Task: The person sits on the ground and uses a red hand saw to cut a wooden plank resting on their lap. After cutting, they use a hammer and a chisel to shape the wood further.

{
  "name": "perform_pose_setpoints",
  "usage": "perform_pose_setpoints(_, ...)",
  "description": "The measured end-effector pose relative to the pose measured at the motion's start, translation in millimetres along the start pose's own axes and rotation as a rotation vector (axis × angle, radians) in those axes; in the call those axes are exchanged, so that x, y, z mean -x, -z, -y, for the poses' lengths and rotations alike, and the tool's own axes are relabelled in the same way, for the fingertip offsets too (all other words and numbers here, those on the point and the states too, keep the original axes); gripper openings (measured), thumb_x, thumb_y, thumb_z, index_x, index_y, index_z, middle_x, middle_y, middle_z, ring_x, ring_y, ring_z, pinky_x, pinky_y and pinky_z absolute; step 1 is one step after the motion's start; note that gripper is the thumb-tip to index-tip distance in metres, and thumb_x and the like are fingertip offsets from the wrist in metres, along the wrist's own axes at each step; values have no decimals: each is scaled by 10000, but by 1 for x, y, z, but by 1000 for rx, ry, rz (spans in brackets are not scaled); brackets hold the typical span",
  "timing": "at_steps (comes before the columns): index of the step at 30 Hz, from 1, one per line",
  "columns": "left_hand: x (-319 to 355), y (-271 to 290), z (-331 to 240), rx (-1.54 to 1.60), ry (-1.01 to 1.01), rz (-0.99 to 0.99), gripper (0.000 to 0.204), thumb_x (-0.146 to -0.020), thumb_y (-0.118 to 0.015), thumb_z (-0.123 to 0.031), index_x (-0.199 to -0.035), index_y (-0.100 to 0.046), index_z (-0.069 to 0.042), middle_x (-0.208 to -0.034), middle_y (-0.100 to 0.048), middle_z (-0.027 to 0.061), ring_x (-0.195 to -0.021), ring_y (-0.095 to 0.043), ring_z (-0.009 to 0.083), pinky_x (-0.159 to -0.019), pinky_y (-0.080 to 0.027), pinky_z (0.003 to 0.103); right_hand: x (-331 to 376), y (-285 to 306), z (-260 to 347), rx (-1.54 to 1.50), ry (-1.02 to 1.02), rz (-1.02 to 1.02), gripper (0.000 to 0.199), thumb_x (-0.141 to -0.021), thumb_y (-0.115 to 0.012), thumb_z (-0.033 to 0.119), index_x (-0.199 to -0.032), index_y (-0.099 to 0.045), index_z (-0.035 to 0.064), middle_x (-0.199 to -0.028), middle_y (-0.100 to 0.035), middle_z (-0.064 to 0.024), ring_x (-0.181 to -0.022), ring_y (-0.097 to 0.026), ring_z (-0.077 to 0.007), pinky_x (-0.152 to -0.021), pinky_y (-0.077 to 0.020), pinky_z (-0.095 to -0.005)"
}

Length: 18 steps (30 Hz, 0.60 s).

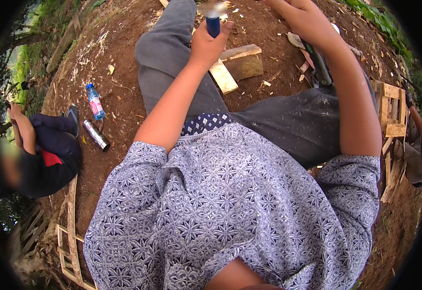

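Observation:
Near the top edge, my left hand (207,46) is closed around the blue handle (213,27) of a tool held upright. Its upper end is a pale blur, so its kind cannot be made out. My right hand (300,18) is raised at the upper right, and its fingers are partly cut off by the picture's edge. A wooden block (247,66) lies on the ground between my legs, with a pale wood slat (223,77) leaning beside it. By my right knee is a black and green long tool (318,65), partly behind my right forearm.
Bare soil with scattered wood chips surrounds me. At left are a clear plastic bottle (95,101), a silver can (96,135) and a seated person (42,150). Wooden frames stand at right (393,108) and lower left (71,256). Another person (416,150) is at the right rim.

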<state>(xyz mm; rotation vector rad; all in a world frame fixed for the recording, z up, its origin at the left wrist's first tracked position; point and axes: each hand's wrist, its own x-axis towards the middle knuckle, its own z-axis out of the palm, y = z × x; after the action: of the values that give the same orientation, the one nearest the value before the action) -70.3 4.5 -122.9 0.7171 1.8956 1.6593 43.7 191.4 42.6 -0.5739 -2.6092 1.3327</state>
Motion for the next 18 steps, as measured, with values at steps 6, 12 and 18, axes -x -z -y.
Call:
perform_pose_setpoints(6, 6, -7, 9, -14, -56, 29, 462, -941, -763, -437, -926, -524, -43, -665, -534, -10, -544, -568, 82, -502, -454, 252, 12, 9, 9, -52, -173, 158, 418, -1047, -590, 365, -1107, -639, -46, -904, -662, -98, -863, -578, -157, -799, -501, -362)
perform_pose_setpoints(12, 5, -9, 15, -88, -102, 54, 555, -903, -770, -548, -769, -567, -49, -619, -547, -22, -613, -516, 85, -572, -433, 292, 16, 5, -4, -47, 27, 64, 406, -1047, -587, 355, -1086, -635, -47, -925, -675, -146, -877, -601, -190, -810, -503, -386)
perform_pose_setpoints(18, 10, -10, 11, -86, -144, 65, 497, -912, -784, -493, -800, -600, -46, -646, -556, -25, -629, -503, 85, -585, -436, 292, 38, 3, 26, 21, 238, -174, 453, -1029, -597, 356, -1106, -636, -88, -1002, -693, -265, -959, -684, -311, -846, -520, -434)
